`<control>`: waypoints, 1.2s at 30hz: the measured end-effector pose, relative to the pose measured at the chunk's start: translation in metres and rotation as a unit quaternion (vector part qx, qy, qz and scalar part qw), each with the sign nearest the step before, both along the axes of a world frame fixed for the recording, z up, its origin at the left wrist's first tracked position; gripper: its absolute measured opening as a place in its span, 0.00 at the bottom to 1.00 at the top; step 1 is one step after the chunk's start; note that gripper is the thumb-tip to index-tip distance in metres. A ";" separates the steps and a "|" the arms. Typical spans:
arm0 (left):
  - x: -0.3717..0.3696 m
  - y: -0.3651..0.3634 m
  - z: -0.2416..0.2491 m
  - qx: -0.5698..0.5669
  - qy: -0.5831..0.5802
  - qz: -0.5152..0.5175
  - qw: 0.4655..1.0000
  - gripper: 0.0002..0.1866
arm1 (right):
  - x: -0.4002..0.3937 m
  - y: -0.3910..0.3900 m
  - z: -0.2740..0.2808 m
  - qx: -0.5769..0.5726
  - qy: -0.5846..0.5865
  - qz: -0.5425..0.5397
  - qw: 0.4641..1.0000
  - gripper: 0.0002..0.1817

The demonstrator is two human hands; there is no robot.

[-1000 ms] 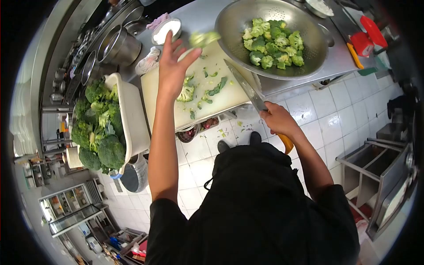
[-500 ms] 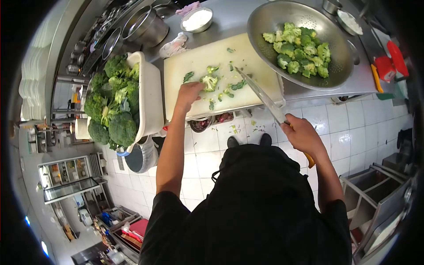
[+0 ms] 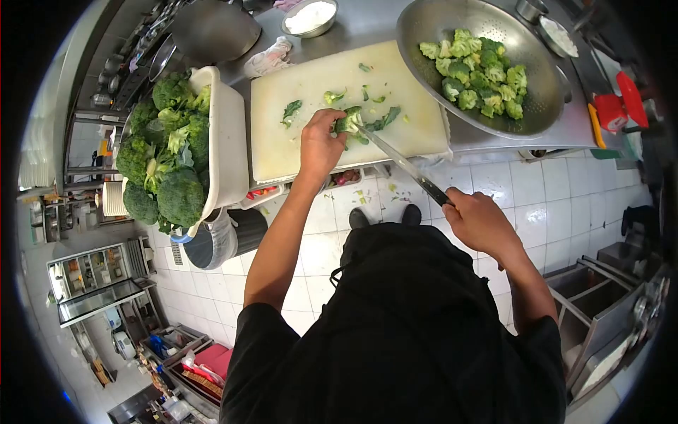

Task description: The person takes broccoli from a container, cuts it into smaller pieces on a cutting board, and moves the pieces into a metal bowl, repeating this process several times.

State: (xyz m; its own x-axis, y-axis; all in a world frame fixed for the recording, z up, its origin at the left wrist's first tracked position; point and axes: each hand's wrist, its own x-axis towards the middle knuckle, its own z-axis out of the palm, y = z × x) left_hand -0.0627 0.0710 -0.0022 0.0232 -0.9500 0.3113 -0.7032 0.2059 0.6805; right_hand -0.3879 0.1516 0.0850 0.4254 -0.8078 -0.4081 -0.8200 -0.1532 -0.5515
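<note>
Steel colander (image 3: 431,27) overlaps the cutting board's (image 3: 300,83) corner, hands (image 3: 323,147) gripping broccoli (image 3: 351,121) and knife (image 3: 401,163) amid scraps (image 3: 290,112)

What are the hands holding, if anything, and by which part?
The left hand holds a green, pale-stemmed broccoli piece by its left side; the right hand holds a long, silvery metal knife by its handle end, mostly hidden in the grip.

Covered, blurred, cropped
Left fingers (image 3: 329,117) hide part of the broccoli (image 3: 351,123), right fingers (image 3: 456,201) the handle's (image 3: 433,190) rear; beyond both, the pot (image 3: 215,32) blurs and the colander's (image 3: 540,116) top is cropped.
</note>
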 end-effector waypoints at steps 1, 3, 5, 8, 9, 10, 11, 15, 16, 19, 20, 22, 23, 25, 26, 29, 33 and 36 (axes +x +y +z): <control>-0.004 0.001 0.002 0.002 0.004 0.004 1.000 0.21 | 0.000 0.002 -0.003 -0.006 -0.006 0.000 1.000 0.10; -0.011 0.005 0.004 0.007 0.011 0.011 1.000 0.21 | 0.002 0.003 -0.004 -0.003 0.004 -0.011 1.000 0.10; -0.012 0.008 0.002 0.017 -0.017 0.003 1.000 0.22 | 0.004 0.004 -0.005 0.001 0.012 -0.013 1.000 0.11; -0.014 0.012 0.001 0.019 -0.037 0.004 0.999 0.22 | 0.007 0.002 -0.006 -0.001 0.022 -0.003 1.000 0.11; -0.015 0.013 0.001 0.019 -0.041 0.006 0.999 0.22 | 0.008 0.001 -0.005 -0.002 0.028 0.000 1.000 0.11; -0.014 0.014 -0.001 0.019 -0.035 0.008 0.999 0.22 | 0.010 0.000 -0.003 -0.004 0.035 0.004 0.999 0.11; -0.014 0.014 -0.002 0.020 -0.029 0.010 0.999 0.22 | 0.013 -0.001 0.000 0.003 0.038 0.008 0.999 0.12; -0.008 0.015 -0.012 -0.009 -0.030 0.015 0.999 0.22 | 0.026 -0.004 0.013 0.013 0.065 0.026 0.997 0.12; -0.008 0.015 -0.014 -0.016 -0.031 0.013 0.999 0.22 | 0.029 -0.004 0.015 0.012 0.075 0.032 0.997 0.12; -0.005 0.016 -0.016 -0.027 -0.025 0.013 0.999 0.22 | 0.039 -0.006 0.028 0.029 0.119 0.044 0.991 0.13; -0.005 0.017 -0.016 -0.024 -0.018 0.014 0.999 0.22 | 0.042 -0.007 0.026 0.029 0.122 0.047 0.991 0.13; -0.004 0.015 -0.016 -0.023 0.004 0.011 1.000 0.21 | 0.045 -0.008 0.017 0.028 0.128 0.050 0.990 0.14; -0.005 0.017 -0.017 -0.022 0.020 0.007 1.000 0.21 | 0.047 -0.007 0.006 0.037 0.125 0.049 0.990 0.13; -0.005 0.012 -0.013 -0.023 0.036 -0.008 0.999 0.21 | 0.054 -0.018 -0.009 0.038 0.118 0.040 0.991 0.12; -0.002 0.010 -0.014 -0.024 0.037 -0.010 0.999 0.21 | 0.052 -0.024 -0.005 0.066 0.124 0.026 0.990 0.12; 0.006 0.009 -0.008 -0.002 0.033 -0.051 0.998 0.22 | 0.040 -0.031 -0.016 0.041 0.121 0.064 0.990 0.14; 0.040 -0.013 -0.009 0.056 0.003 -0.160 0.985 0.24 | 0.032 -0.067 0.004 0.282 0.014 -0.038 0.958 0.16; 0.049 -0.023 0.001 0.101 0.013 -0.192 0.976 0.26 | 0.029 -0.074 0.014 0.242 0.042 -0.009 0.969 0.14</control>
